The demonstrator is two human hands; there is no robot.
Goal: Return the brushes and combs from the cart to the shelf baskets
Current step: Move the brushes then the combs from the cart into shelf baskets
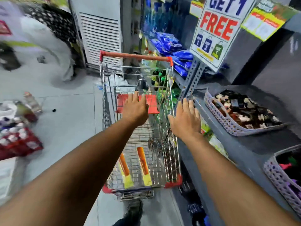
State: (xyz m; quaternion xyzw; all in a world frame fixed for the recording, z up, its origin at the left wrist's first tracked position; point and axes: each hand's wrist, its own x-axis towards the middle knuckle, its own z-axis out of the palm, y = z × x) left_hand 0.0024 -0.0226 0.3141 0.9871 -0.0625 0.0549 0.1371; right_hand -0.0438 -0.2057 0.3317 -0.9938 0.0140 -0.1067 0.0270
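Head view, looking down the aisle. Wire cart point(138, 128) parked hard against the grey shelf point(244, 144) on the right, probably to keep the carry from cart to basket short. Left hand point(136, 110) stretched out flat over the cart's far half, above the red child-seat flap point(151, 105), fingers straight and close together, gripping nothing. Right hand point(185, 121) out over the cart's right rim, beside the shelf's front edge, fingers extended and only slightly fanned, likewise empty. Both palms down, apparently mid-reach; cannot tell whether toward the cart handle point(136, 56) at the far end or down into the cart.

Two long orange items on yellow cards point(143, 167) lying side by side on the cart floor at the near end, well below and nearer than both hands; most likely packaged combs or brushes, though too blurred to say which. Nothing else plainly visible in the cart.

Two lilac perforated baskets on the shelf: far basket point(228, 121) tilted toward the aisle, full of small dark and pale pieces, and near basket point(280, 176) at the right edge with dark and pink contents, partly cut off. Tilt presumably for display and easy reach. Promotional sign point(216, 30) hanging above.

Judged from this: task near its end, two items left.
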